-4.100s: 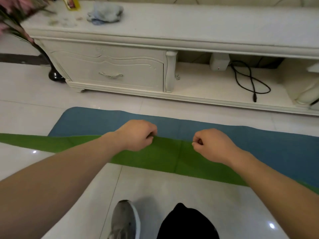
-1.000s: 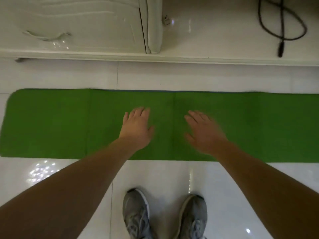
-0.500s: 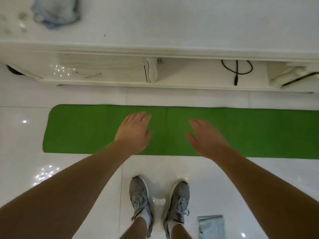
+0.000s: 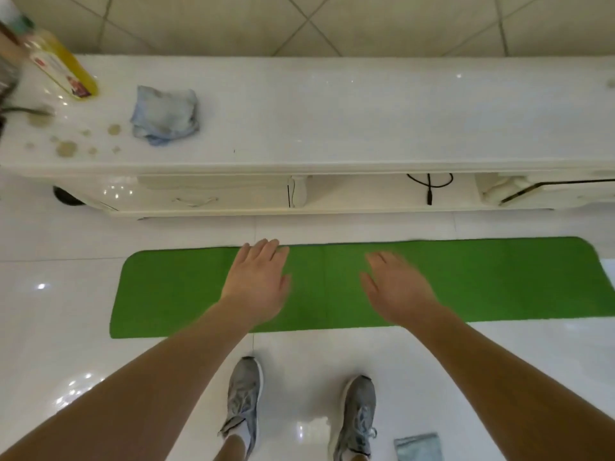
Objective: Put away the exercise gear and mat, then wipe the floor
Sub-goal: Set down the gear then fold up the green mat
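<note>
Green mat [image 4: 499,281] lies flat on the white floor [image 4: 66,294], left hand [image 4: 258,287] and right hand [image 4: 396,287] spread over the mat's middle, fingers straight, holding nothing, grey shoes [image 4: 244,390] just short of the mat, white cabinet [image 4: 366,128] beyond the mat, blue cloth [image 4: 164,114] on top.

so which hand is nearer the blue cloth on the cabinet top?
Left. The left hand is over the green mat, in front and to the right of the blue cloth; the right hand is over the mat too, farther right.
</note>
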